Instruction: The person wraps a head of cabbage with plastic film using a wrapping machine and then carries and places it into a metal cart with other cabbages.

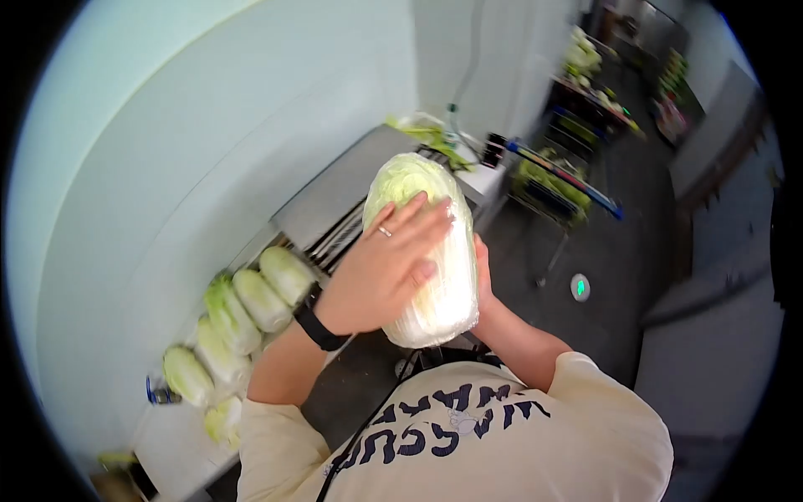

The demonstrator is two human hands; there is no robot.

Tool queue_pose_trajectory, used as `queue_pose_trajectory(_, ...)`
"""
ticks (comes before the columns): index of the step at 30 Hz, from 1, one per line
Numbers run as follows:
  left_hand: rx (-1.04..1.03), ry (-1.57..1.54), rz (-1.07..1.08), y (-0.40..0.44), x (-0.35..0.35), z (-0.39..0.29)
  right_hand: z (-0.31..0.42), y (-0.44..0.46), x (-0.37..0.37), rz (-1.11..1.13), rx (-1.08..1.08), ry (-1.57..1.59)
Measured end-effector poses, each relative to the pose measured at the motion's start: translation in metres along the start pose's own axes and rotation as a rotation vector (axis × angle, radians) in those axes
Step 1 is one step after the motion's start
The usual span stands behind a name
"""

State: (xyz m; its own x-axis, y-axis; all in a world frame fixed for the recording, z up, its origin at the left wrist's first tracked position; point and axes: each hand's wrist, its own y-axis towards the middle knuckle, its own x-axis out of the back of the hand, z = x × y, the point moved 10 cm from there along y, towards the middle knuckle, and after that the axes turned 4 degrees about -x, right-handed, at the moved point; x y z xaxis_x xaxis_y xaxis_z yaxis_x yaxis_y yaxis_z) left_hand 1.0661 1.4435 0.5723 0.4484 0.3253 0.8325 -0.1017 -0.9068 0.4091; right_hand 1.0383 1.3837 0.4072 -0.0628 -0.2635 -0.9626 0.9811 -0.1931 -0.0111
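A napa cabbage [452, 276] in clear plastic wrap is held up in front of my chest, its leafy top pointing away from me. My left hand [385, 263], with a ring on one finger, lies over its upper face with the fingers stretched out, touching the wrap. From the right side and underneath, my right hand [483, 272] supports the cabbage; most of its fingers are hidden behind it. Several more cabbages [259, 301] lie in a group to my left.
Behind the cabbage stands a grey metal-topped machine [343, 171] against the wall. A white table [176, 452] holds the other cabbages. On the right are a shopping cart [552, 180] with greens and a round white object [580, 288] with a green light on the dark floor.
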Motion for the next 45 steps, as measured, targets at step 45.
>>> queue_pose_trajectory(45,0.267,-2.283,0.508,0.641,-0.710,-0.349,0.832,-0.632,0.069,-0.924,1.086,-1.934)
